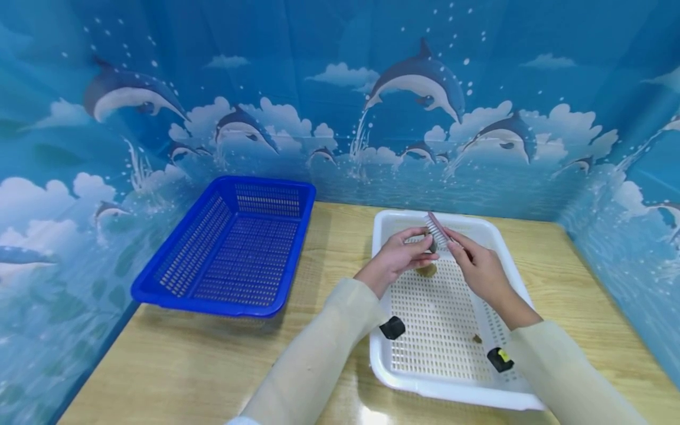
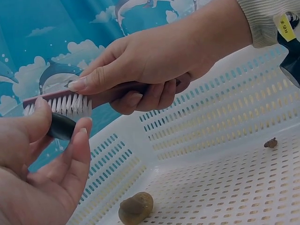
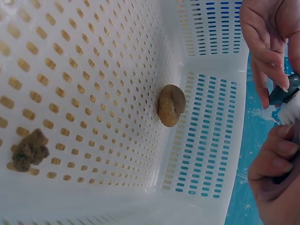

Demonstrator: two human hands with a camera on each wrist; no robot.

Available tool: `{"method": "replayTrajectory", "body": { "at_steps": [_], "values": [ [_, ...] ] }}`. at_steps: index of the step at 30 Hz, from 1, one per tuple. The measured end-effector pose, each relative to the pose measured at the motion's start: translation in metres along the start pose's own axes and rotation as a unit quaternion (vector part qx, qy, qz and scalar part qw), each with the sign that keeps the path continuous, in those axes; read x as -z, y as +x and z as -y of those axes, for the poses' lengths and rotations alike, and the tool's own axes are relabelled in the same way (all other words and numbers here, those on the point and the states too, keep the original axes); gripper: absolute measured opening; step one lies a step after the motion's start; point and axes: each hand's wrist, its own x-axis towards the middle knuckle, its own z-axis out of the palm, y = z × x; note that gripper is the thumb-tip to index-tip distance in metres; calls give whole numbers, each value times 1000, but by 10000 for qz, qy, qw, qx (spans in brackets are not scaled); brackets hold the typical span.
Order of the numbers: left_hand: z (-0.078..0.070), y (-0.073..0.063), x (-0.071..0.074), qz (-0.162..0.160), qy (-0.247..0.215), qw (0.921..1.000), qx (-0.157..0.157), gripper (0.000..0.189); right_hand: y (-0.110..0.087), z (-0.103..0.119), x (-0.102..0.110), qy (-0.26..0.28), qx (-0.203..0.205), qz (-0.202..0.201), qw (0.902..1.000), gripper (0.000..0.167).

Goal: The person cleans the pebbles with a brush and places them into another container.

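Over the back of the white basket (image 1: pixel 435 313), my left hand (image 1: pixel 402 255) pinches a dark, smooth, pebble-like oval piece (image 2: pixel 62 126) between thumb and fingertips. My right hand (image 1: pixel 480 268) grips the handle of a scrub brush (image 2: pixel 56 101) with a reddish-brown body and white bristles. In the left wrist view the bristles face down, right at the top of the dark piece. Below the hands, a rounded yellow-brown, shell-like lump (image 3: pixel 171 105) lies on the basket floor. Nearer the front is a small, rough brown lump (image 3: pixel 30 151).
A blue perforated basket (image 1: pixel 289 260) stands on the wooden table (image 1: pixel 329 330) to the left. Behind and at both sides hangs a blue dolphin-print cloth (image 1: pixel 329 59). Black wrist cameras (image 1: pixel 392 328) overlap the white basket's sides in the head view.
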Motion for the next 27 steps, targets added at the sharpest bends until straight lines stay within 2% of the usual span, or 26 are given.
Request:
{"method": "replayTrajectory", "body": {
  "at_steps": [5,10,16,22,27],
  "values": [
    [-1,0,-1,-33,-46,10000,-35,39,1,0,0,-11,-146,80,9999,47],
    [-3,-1,-1,-310,51,9994,-171,42,1,0,0,-18,-244,180,9995,48],
    [-4,0,0,-614,19,9973,-399,36,1,2,0,48,-281,287,9992,49],
    [-5,0,0,-822,-113,9956,-446,34,0,2,-1,98,-204,289,9993,48],
    [-5,0,1,-878,-159,9949,-468,34,-1,1,-1,117,-52,205,9997,46]
  ]
}}
